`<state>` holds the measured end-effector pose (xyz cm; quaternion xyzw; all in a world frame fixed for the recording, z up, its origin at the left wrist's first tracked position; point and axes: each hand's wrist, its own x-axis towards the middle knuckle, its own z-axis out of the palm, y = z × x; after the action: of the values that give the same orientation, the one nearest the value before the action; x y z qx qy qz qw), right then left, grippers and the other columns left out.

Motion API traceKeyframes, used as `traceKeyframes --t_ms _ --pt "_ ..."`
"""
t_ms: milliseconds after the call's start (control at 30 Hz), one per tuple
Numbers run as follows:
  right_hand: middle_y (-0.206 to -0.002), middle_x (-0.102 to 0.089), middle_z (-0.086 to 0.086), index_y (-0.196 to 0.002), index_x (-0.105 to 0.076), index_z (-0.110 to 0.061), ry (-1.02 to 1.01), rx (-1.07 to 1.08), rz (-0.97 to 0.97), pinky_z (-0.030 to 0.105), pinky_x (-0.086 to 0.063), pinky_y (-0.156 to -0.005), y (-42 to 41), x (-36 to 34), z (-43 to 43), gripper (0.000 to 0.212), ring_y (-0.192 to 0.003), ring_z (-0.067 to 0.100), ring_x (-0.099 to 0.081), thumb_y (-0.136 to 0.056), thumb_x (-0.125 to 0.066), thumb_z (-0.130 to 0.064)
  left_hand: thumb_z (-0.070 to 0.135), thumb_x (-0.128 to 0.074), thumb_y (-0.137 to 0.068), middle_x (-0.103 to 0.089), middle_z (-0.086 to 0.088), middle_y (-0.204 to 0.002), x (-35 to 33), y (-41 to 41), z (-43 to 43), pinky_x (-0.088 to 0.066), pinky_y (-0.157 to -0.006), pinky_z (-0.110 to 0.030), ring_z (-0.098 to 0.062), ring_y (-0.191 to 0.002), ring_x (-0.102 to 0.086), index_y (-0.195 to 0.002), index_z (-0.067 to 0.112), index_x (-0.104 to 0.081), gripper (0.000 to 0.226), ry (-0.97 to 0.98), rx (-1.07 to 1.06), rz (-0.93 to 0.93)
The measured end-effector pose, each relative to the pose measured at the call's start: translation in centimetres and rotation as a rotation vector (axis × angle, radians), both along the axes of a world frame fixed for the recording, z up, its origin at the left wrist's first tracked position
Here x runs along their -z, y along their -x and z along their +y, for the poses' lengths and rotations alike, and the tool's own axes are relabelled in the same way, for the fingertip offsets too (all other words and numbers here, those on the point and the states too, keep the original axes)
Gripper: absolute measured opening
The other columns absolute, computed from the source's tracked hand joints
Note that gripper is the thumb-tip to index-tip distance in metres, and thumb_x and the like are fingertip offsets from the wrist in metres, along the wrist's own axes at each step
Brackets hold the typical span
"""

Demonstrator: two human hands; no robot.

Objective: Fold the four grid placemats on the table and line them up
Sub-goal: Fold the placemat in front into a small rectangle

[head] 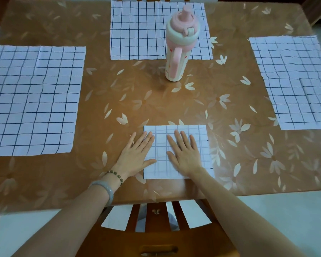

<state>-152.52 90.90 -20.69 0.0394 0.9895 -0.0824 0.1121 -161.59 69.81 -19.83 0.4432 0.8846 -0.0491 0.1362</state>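
Observation:
A small folded white placemat with a dark grid (202,143) lies near the table's front edge, in the middle. My right hand (183,151) presses flat on it, fingers spread. My left hand (135,154) lies flat across its left edge, partly on the table. Three more grid placemats lie unfolded: one at the left (32,101), one at the far middle (137,30), one at the right (293,80).
A pink and cream bottle with a handle (178,47) stands upright at the table's centre, overlapping the far placemat in view. The brown table (119,93) has a leaf pattern. A wooden chair (156,229) sits below the front edge.

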Motion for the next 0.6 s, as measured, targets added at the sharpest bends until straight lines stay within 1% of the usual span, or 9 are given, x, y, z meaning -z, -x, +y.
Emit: traceKeyframes --t_ms 100,200,267,333,400,433,500,567,600 --pt "-0.158 -0.016 0.007 -0.151 -0.018 -0.024 0.016 0.003 0.001 0.050 -0.008 -0.115 0.0 0.0 0.0 0.060 -0.146 0.027 -0.012 -0.098 -0.007 -0.052 0.071 -0.017 -0.091 -0.020 -0.010 -0.158 0.1 -0.7 -2.2 -0.011 -0.118 -0.052 -0.024 -0.147 -0.013 -0.151 0.005 -0.021 0.089 0.031 0.094 -0.004" --pt "-0.158 -0.016 0.007 -0.150 -0.018 -0.025 0.012 0.015 -0.009 0.050 -0.007 -0.114 0.0 0.0 0.1 0.060 -0.146 0.027 -0.013 -0.098 -0.008 -0.052 0.075 -0.023 -0.088 -0.021 -0.010 -0.158 -0.2 -1.7 -4.1 -0.008 -0.119 -0.050 -0.021 -0.148 -0.005 -0.151 0.006 -0.020 0.094 0.037 0.096 -0.033" --pt "-0.158 -0.006 0.005 -0.151 -0.010 -0.026 0.008 0.011 -0.015 0.048 0.000 -0.115 -0.1 -0.2 0.0 0.060 -0.146 0.025 -0.004 -0.097 -0.007 -0.052 0.080 -0.021 -0.085 -0.020 -0.009 -0.158 -0.8 -2.2 -4.4 -0.005 -0.118 -0.049 -0.019 -0.147 0.002 -0.152 0.007 -0.020 0.099 0.049 0.075 -0.056" --pt "-0.156 0.011 0.001 -0.149 0.004 -0.029 -0.006 -0.015 -0.041 0.046 0.009 -0.115 0.0 -0.2 0.0 0.059 -0.145 0.022 0.011 -0.095 -0.002 -0.053 0.082 -0.018 -0.083 -0.010 -0.006 -0.160 -1.6 -2.5 -4.1 0.002 -0.118 -0.045 -0.016 -0.147 0.011 -0.153 0.010 -0.013 0.101 -0.006 0.028 -0.101" --pt "-0.155 0.017 0.001 -0.148 0.009 -0.029 -0.009 -0.020 -0.045 0.046 0.012 -0.115 0.2 -0.5 -0.1 0.062 -0.145 0.022 0.016 -0.092 0.007 -0.055 0.077 -0.025 -0.086 0.006 0.002 -0.160 -2.6 -2.2 -3.1 0.006 -0.119 -0.038 -0.012 -0.146 0.015 -0.154 0.017 -0.002 0.093 -0.120 -0.151 -0.201" --pt "-0.156 0.017 0.001 -0.149 0.009 -0.028 -0.008 -0.020 -0.039 0.046 0.012 -0.115 0.3 -0.6 -0.1 0.065 -0.145 0.022 0.017 -0.090 0.012 -0.057 0.068 -0.034 -0.090 0.005 0.004 -0.161 -2.9 -2.1 -2.4 0.001 -0.120 -0.037 -0.013 -0.147 0.010 -0.154 0.019 -0.003 0.087 -0.187 -0.261 -0.263" --pt "-0.155 0.019 0.001 -0.148 0.012 -0.028 -0.015 -0.039 -0.063 0.046 0.014 -0.114 0.2 -0.7 0.0 0.070 -0.143 0.021 0.021 -0.086 0.019 -0.059 0.044 -0.051 -0.094 -0.019 0.002 -0.159 -3.5 -2.0 -0.8 -0.017 -0.119 -0.039 -0.019 -0.147 -0.012 -0.151 0.019 -0.019 0.070 -0.358 -0.487 -0.367" --pt "-0.157 0.013 0.003 -0.148 0.009 -0.028 -0.009 -0.041 -0.059 0.046 0.013 -0.115 0.2 -0.5 0.1 0.070 -0.143 0.021 0.019 -0.087 0.018 -0.059 0.028 -0.059 -0.092 -0.040 0.003 -0.142 -3.9 -2.1 0.7 -0.035 -0.111 -0.040 -0.020 -0.136 -0.034 -0.144 0.018 -0.033 0.058 -0.531 -0.672 -0.459" --pt "-0.158 0.006 0.005 -0.150 0.004 -0.027 -0.008 -0.032 -0.055 0.047 0.010 -0.115 0.3 -0.6 0.1 0.069 -0.144 0.022 0.013 -0.089 0.014 -0.058 0.024 -0.062 -0.090 -0.044 0.006 -0.130 -4.1 -2.3 1.4 -0.042 -0.105 -0.039 -0.019 -0.128 -0.042 -0.140 0.019 -0.037 0.056 -0.595 -0.740 -0.488"
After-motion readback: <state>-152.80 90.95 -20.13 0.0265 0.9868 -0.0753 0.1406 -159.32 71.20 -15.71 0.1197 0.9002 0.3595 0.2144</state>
